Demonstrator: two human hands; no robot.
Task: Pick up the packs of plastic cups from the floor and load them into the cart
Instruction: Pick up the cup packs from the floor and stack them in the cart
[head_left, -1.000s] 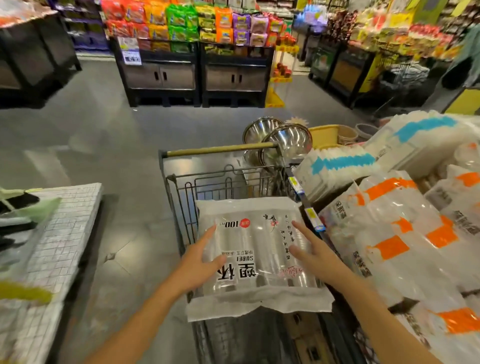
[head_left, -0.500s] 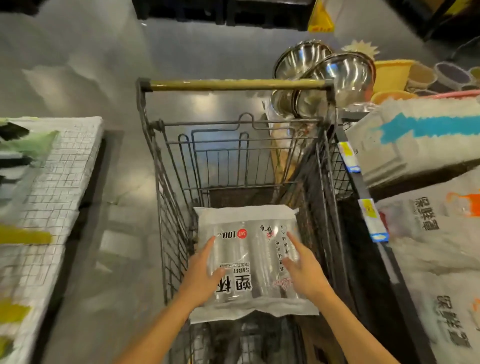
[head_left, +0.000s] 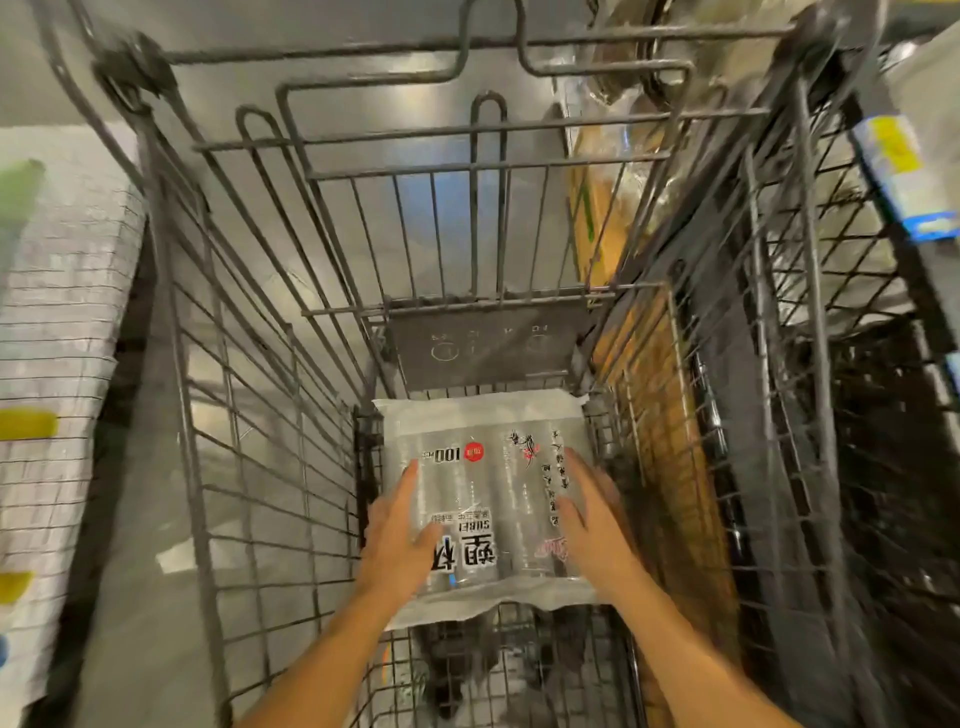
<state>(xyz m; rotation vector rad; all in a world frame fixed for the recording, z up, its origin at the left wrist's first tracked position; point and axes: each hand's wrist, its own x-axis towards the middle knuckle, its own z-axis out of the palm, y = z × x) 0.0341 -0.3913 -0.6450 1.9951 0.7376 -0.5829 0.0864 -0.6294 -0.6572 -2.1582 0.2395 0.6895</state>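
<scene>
A clear pack of plastic cups (head_left: 485, 499) with black lettering and a red dot lies flat, low inside the grey wire cart (head_left: 249, 364), near its far end. My left hand (head_left: 400, 540) holds the pack's left edge with the thumb across the top. On the pack's right edge, my right hand (head_left: 597, 525) holds it with the fingers spread over the top. Whether the pack rests on the cart's floor cannot be told. Both forearms reach down into the basket.
The cart's folded child-seat flap (head_left: 488, 348) stands just beyond the pack. A white checked stack (head_left: 57, 322) with yellow and green marks sits to the left of the cart. A black wire shelf with price tags (head_left: 904, 171) runs along the right.
Both hands have lowered the pack from above the cart's rim deep into the basket. The view has tipped down and closed in on the cart.
</scene>
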